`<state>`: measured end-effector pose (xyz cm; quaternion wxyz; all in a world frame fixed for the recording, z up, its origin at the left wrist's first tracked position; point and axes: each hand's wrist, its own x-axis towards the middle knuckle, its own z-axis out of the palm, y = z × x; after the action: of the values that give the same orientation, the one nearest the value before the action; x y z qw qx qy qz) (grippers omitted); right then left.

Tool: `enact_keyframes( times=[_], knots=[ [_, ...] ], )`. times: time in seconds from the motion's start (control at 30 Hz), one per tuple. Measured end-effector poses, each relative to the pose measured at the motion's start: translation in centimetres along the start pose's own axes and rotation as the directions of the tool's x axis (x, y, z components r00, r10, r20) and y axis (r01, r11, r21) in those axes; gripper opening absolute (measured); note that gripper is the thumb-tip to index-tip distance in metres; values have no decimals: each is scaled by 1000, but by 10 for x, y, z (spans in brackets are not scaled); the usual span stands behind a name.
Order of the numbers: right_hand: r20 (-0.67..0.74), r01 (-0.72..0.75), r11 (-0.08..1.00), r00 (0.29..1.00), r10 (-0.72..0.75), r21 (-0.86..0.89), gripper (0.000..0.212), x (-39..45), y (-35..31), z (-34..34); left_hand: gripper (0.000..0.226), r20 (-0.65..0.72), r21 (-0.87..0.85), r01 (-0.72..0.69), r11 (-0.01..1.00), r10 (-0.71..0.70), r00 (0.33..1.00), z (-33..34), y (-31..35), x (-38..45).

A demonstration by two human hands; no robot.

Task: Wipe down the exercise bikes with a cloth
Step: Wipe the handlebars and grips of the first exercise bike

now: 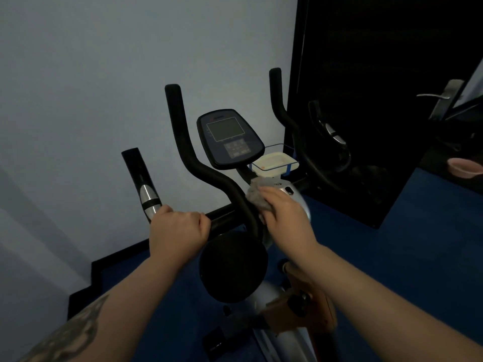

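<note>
An exercise bike [295,199] with black curved handlebars [188,150] and a dark console [228,138] stands in front of me, close to a pale wall. My left hand [177,231] grips the black crossbar beside the silver-ended left handle [147,199]. My right hand [285,212] presses a grey cloth [254,195] against the silver stem just below the console, where the handlebar meets the frame. Most of the cloth is under my fingers; whether they curl round it I cannot tell.
A cream tray [275,164] in a wire holder sits to the right of the console. A black door [392,100] with a metal lever handle [441,96] stands at right. A pink bowl [462,167] lies on the blue carpet [392,257]. The bike's black round knob [232,267] is below my hands.
</note>
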<state>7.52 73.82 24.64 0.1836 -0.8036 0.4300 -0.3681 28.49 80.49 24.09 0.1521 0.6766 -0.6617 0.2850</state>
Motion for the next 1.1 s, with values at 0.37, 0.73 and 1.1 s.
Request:
enact_keyframes(
  times=[0.37, 0.73, 1.1],
  knots=[
    [-43, -75, 766, 990, 133, 639, 23, -1, -20, 9, 40, -15, -6, 56, 998, -56, 998, -6, 3, -1],
    [482, 451, 876, 738, -473, 169, 39, 46, -16, -7, 15, -64, -307, 239, 921, -271, 960, -12, 2, -7],
    [571, 502, 796, 562, -598, 340, 35, 68, -56, 23, 41, 27, -503, 552, 665, -627, 779, -3, -22, 6]
  ],
)
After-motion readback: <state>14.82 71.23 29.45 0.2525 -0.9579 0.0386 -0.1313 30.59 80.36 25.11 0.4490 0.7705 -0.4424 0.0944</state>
